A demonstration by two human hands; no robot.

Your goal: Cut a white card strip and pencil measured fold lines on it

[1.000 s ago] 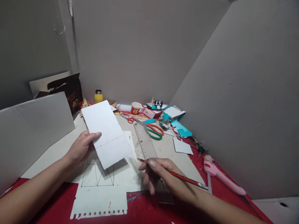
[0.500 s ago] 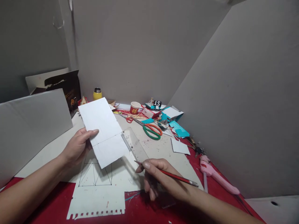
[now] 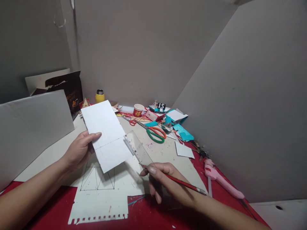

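Observation:
My left hand (image 3: pixel 80 148) grips the left edge of a white card (image 3: pixel 103 127), thumb on top, holding it tilted above the table. A thin pencil line crosses the card's lower part. Between the thumb and fingers of my right hand (image 3: pixel 160 180) are a clear ruler (image 3: pixel 140 148) and a red-and-black pencil (image 3: pixel 184 183). The ruler's far end is by the card's right edge; whether they touch I cannot tell. Beneath the card lies a sheet of notebook paper (image 3: pixel 100 204) with a torn, perforated edge and ruled triangles, partly hidden by the card.
Scissors with orange and green handles (image 3: pixel 155 134) lie ahead, near a red paper cup (image 3: pixel 138 110) and teal scraps (image 3: pixel 183 131). A pink glue gun (image 3: pixel 222 182) rests at right. At left stands a grey-white panel (image 3: pixel 35 124); a yellow bottle (image 3: pixel 99 96) is behind the card.
Both hands stay almost in place. The pencil has tilted slightly in my right hand, its back end lower and further right, and the ruler has shifted very slightly.

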